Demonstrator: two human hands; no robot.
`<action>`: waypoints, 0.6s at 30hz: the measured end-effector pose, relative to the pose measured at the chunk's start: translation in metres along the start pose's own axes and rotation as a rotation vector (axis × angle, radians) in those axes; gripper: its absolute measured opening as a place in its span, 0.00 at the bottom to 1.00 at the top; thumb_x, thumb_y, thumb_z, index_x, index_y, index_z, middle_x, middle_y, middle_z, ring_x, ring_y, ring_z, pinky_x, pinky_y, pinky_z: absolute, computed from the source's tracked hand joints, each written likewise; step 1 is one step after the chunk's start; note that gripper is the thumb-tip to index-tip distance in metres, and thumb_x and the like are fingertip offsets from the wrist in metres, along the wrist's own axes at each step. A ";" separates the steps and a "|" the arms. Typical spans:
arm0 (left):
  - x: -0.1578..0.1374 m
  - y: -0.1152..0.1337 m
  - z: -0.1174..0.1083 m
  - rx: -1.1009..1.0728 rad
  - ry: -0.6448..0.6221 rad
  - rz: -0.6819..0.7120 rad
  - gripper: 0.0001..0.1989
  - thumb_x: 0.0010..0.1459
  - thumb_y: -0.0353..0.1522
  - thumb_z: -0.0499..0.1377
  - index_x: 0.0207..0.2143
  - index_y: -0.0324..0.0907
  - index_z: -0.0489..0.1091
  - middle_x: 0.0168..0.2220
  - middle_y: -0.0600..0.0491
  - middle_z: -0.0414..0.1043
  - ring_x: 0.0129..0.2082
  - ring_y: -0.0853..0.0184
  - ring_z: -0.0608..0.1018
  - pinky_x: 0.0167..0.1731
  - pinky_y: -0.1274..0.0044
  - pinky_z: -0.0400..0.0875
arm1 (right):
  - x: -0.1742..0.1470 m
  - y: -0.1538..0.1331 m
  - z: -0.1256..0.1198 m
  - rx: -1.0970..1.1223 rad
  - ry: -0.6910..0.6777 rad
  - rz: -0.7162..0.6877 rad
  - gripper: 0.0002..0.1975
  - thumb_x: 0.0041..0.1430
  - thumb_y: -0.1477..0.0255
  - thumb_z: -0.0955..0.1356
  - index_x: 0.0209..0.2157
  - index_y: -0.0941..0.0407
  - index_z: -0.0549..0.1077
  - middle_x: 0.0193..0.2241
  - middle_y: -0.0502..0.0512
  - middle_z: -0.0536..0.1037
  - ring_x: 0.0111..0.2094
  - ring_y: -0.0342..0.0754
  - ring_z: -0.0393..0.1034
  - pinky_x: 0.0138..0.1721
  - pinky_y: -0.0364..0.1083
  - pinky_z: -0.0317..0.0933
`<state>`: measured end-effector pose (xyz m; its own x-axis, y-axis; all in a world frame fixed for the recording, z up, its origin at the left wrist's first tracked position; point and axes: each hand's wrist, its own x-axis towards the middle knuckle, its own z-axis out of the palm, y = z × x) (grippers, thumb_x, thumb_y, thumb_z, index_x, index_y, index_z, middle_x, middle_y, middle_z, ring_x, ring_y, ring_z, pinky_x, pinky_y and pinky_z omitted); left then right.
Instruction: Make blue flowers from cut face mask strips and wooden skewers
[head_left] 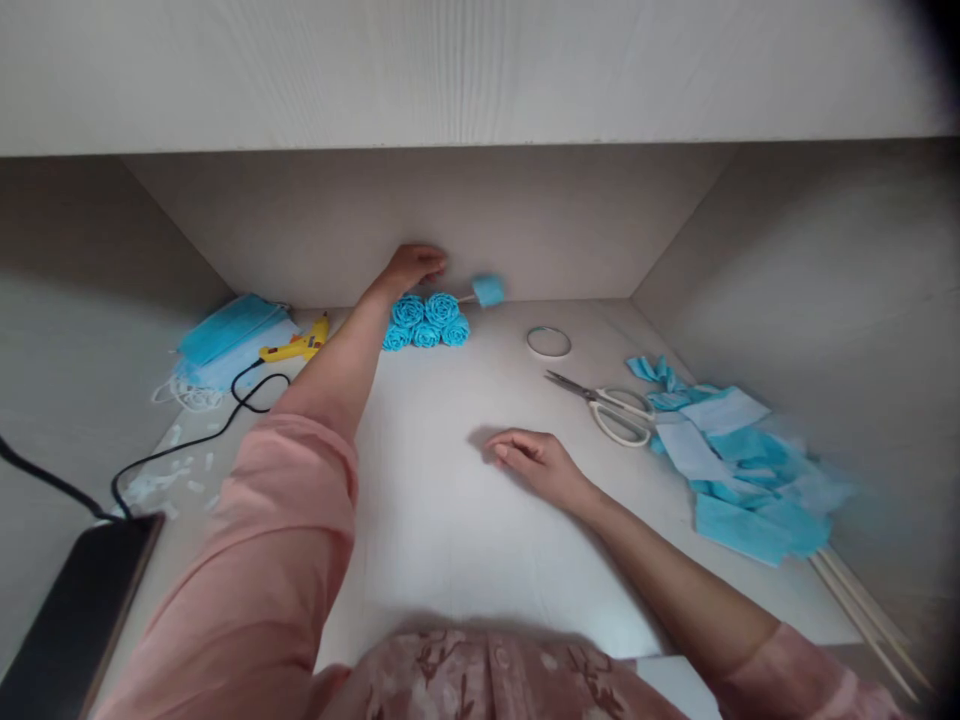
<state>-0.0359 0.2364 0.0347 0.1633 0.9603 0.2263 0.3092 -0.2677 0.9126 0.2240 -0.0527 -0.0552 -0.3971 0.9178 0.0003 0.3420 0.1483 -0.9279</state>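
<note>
Several blue rolled rosettes sit clustered at the back of the white tabletop. My left hand is raised just above and behind them, near the back wall. Its fingers are curled, and whatever may be between them is hidden. Beside the rosettes a small blue square piece shows at the end of a thin stick, partly hidden and slightly blurred. My right hand rests on the table, fingers bent together with nothing visible in them. Scissors with white handles lie to its upper right, blades pointing left.
A thin ring lies behind the scissors. Blue and white fabric pieces heap at right, above wooden sticks. At left are face masks, a yellow glue gun with black cord, white scraps and a dark flat object.
</note>
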 end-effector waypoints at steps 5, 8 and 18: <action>0.004 0.002 -0.010 0.040 -0.006 0.059 0.04 0.57 0.29 0.62 0.34 0.39 0.78 0.32 0.47 0.78 0.29 0.68 0.76 0.41 0.73 0.74 | 0.033 -0.022 -0.037 -0.127 0.067 -0.062 0.19 0.64 0.54 0.67 0.37 0.56 0.80 0.33 0.54 0.82 0.31 0.45 0.72 0.33 0.43 0.63; 0.003 0.003 -0.018 0.063 0.037 0.028 0.07 0.59 0.30 0.61 0.37 0.38 0.79 0.33 0.46 0.79 0.32 0.66 0.78 0.45 0.70 0.74 | 0.093 -0.036 -0.077 -0.412 0.177 -0.187 0.16 0.67 0.61 0.64 0.41 0.55 0.80 0.37 0.56 0.83 0.36 0.48 0.74 0.39 0.46 0.66; -0.036 0.033 -0.023 0.156 0.079 0.124 0.09 0.56 0.34 0.62 0.36 0.40 0.80 0.34 0.48 0.80 0.34 0.65 0.78 0.40 0.76 0.73 | 0.261 0.026 -0.116 -0.889 0.234 -0.354 0.24 0.59 0.70 0.72 0.55 0.65 0.72 0.53 0.70 0.77 0.48 0.49 0.75 0.48 0.45 0.66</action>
<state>-0.0531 0.1950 0.0648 0.1371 0.9208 0.3652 0.4339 -0.3873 0.8135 0.2283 0.2330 -0.0360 -0.4541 0.8023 0.3873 0.7899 0.5637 -0.2416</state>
